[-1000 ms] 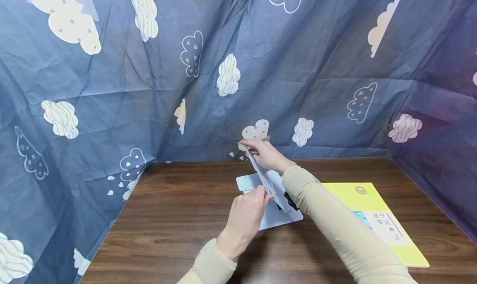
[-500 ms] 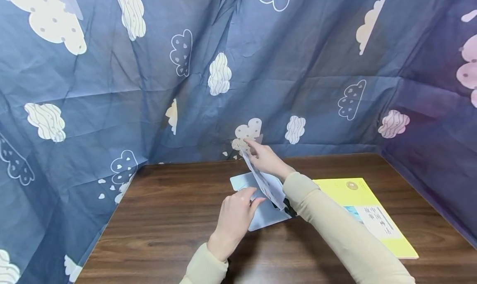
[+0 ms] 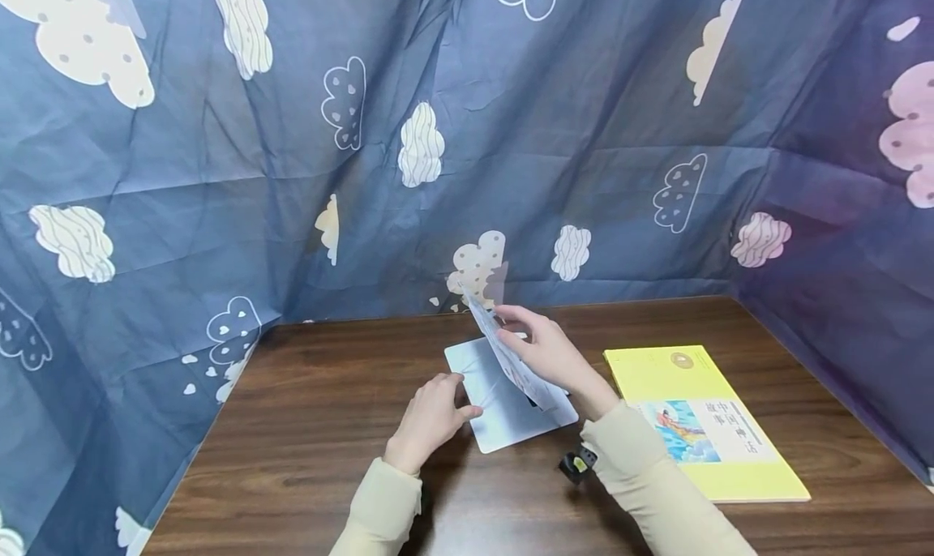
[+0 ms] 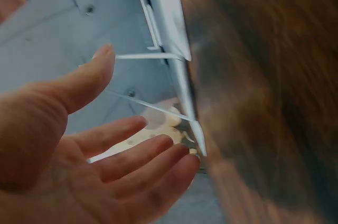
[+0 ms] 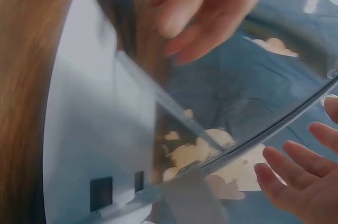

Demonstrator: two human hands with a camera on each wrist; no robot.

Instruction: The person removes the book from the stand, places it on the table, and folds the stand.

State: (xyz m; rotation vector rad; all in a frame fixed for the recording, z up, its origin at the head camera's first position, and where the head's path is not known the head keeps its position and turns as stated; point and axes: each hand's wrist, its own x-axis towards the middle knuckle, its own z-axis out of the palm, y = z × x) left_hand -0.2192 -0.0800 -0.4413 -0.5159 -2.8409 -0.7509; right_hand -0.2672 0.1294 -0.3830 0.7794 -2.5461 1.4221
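Note:
A silvery folding book stand has its flat base plate (image 3: 503, 422) on the table and its panel (image 3: 508, 357) raised at a slant. Thin wire props (image 4: 145, 56) run between panel and base in the left wrist view. My left hand (image 3: 430, 414) is beside the base's left edge, thumb and fingers spread, holding nothing. Behind the panel, on its right side, hovers my right hand (image 3: 547, 349) with loosely bent fingers. The right wrist view shows those fingers (image 5: 296, 166) apart from the panel's edge.
A yellow book (image 3: 759, 483) with a picture on its cover lies to the right on the brown wooden table (image 3: 306, 434). A dark blue cloud-print curtain (image 3: 379, 240) hangs behind the table and along its sides.
My left hand has come off the stand and moved down to the left. My right hand has left the panel's top edge and dropped lower. The panel stays raised.

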